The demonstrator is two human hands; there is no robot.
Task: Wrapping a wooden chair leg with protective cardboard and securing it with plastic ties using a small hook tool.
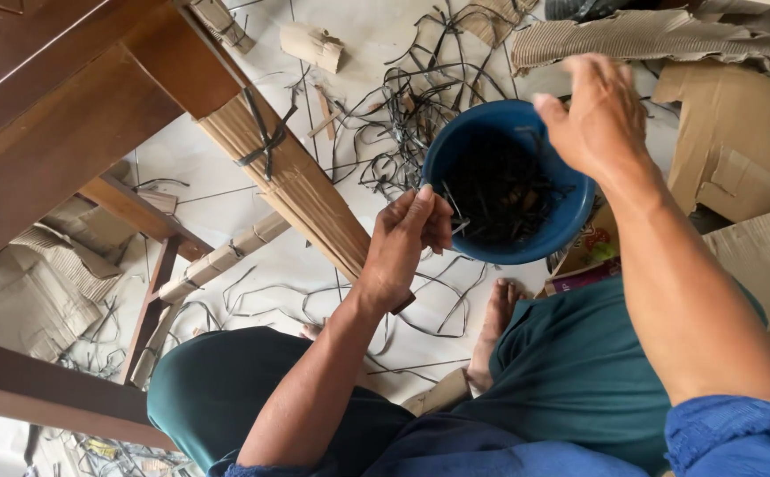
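The left hand (pixel 407 243) is curled narrow at the near rim of a blue plastic bowl (pixel 561 231), its fingertips pinched together on what looks like a thin dark strip or two at the lip. The right hand (pixel 599 115) hangs over the bowl's far rim with the fingers bent loosely downward; whether it grips the rim or only rests there cannot be told. The bowl is tilted toward the camera, and inside it lies a tangled heap of short dark strips (pixel 498 190) with a few lighter bits mixed in. Behind the left hand a long bundle of pale wooden slats (pixel 301 190), bound with a dark strap, runs slantwise down from a brown wooden frame (pixel 49 132). More loose dark strips (pixel 402 106) are scattered over the light floor (pixel 208 203) beyond the bowl. Pieces of torn brown cardboard (pixel 738 132) lie to the right and upper right. The person sits with knees in dark green trousers (pixel 570 371), a bare foot (pixel 495 322) showing between them
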